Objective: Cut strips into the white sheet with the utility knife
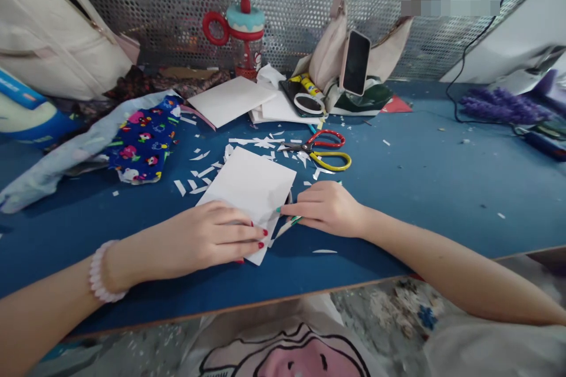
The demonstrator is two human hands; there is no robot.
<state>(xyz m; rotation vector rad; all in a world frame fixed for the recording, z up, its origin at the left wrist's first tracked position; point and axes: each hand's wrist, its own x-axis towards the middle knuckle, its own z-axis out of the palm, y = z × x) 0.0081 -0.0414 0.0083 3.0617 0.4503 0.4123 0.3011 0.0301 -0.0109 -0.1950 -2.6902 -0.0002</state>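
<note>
A white rectangular sheet of paper or card (254,179) lies tilted near the table's front. My left hand (212,232) rests across its lower left part, fingers stretched out and pressing it down. At its right edge, my right hand (325,209) has its fingers pinched on a narrow white paper strip (282,231) beside the sheet. A curved edge of something shows between the sheet and my right fingers; I cannot make out what it is. Beyond lie scissors (316,147) with one red and one yellow handle, blades parted, among white paper scraps (206,172).
At the back are folded white papers (234,100), a cup with straw (246,32), a phone (355,63) leaning on a light bag (329,50), and a yellow tube (312,86). Patterned blue cloth (144,138) lies left, purple flowers (504,103) right. The table edge is close.
</note>
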